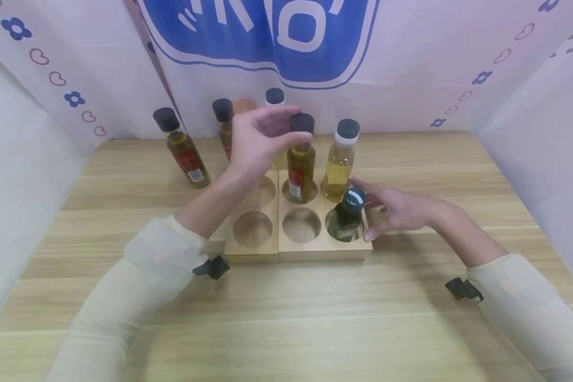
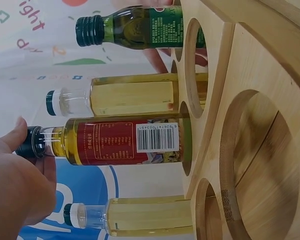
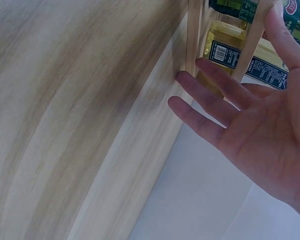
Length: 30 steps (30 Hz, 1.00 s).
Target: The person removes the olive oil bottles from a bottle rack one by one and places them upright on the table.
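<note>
My left hand pinches the black cap of a red-labelled oil bottle between thumb and fingers. In the left wrist view the base of this bottle is in a round hole of the wooden rack. At the rack's right side, my right hand has its fingers spread, the thumb by the front corner. The right wrist view shows the right hand's thumb touching the rack's edge and its other fingers fairly straight. Nearest to it are a dark green oil bottle and a pale yellow oil bottle, both in holes.
A second red-labelled bottle stands on the wooden table at the left. Behind my left hand are another dark-capped bottle and a white-collared one, partly hidden. A printed cloth hangs along the table's back edge.
</note>
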Motion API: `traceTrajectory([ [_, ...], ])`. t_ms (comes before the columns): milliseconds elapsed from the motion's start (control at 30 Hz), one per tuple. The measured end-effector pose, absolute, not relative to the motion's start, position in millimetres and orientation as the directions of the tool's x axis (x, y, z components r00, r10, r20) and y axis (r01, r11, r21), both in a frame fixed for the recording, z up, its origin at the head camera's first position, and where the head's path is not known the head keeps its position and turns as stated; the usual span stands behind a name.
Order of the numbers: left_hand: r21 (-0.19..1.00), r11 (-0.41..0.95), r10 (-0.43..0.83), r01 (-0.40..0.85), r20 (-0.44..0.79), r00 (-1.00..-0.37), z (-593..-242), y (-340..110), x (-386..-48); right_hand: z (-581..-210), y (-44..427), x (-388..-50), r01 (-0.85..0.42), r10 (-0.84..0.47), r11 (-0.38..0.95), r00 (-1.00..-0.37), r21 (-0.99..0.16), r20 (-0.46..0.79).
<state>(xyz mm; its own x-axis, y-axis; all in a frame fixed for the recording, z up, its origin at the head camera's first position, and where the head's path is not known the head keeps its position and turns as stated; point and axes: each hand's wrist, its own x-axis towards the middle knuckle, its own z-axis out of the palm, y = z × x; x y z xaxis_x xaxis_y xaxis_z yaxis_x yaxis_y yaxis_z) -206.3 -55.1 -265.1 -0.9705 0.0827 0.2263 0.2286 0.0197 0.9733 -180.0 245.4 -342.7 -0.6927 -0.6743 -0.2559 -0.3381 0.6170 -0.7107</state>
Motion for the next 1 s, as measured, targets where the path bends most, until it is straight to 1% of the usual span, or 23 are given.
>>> traceTrajectory([
  [300,0.972,-0.079,0.061,0.222,0.227,-0.972,-266.1,-52.5,-207.4,-340.0,243.8,-179.6,-0.338,-0.672,0.616,-0.696,-0.712,-0.251],
  [1000,0.953,-0.134,0.021,0.270,0.275,-0.961,-264.6,-45.5,-208.2,-341.2,244.8,-178.6,-0.329,-0.671,0.614,-0.697,-0.717,-0.253],
])
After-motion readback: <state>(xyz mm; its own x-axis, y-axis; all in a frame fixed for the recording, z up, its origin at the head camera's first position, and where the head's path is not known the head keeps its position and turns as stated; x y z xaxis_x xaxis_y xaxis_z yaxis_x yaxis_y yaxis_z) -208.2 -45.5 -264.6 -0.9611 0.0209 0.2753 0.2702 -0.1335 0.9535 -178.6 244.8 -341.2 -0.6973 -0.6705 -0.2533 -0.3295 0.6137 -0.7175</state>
